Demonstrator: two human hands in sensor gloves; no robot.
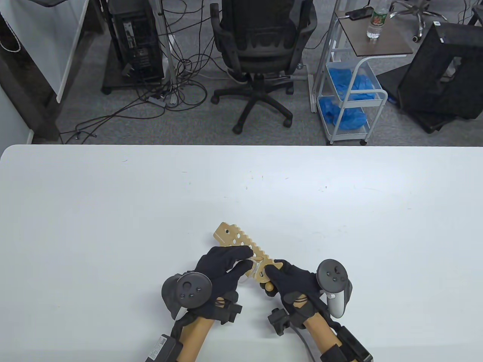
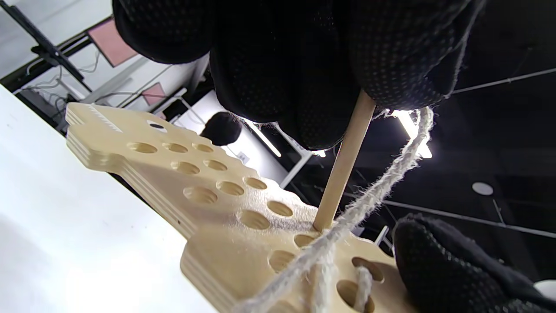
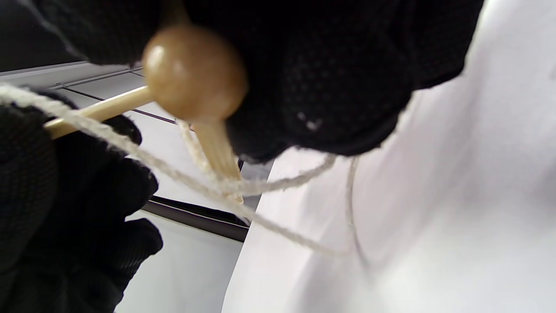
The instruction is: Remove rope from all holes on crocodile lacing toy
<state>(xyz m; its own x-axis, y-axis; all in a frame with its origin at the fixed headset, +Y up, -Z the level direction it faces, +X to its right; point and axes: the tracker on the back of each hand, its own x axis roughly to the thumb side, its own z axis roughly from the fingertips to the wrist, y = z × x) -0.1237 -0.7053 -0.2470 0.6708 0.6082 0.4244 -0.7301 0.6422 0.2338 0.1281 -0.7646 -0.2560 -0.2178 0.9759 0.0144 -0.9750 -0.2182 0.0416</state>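
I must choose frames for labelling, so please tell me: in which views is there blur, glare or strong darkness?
Table view: even light, sharp, the crocodile toy clear between left hand and right hand. Left wrist view: rope and wooden stick sharp, ceiling lights glare, background dark. Right wrist view: wooden bead soft, table washed out and blurred.

Crocodile toy [image 1: 241, 245] tail end hidden under hands.

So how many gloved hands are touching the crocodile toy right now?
2. The left hand grips the wooden needle stick at the crocodile toy, and the right hand holds its near end, rope between them.
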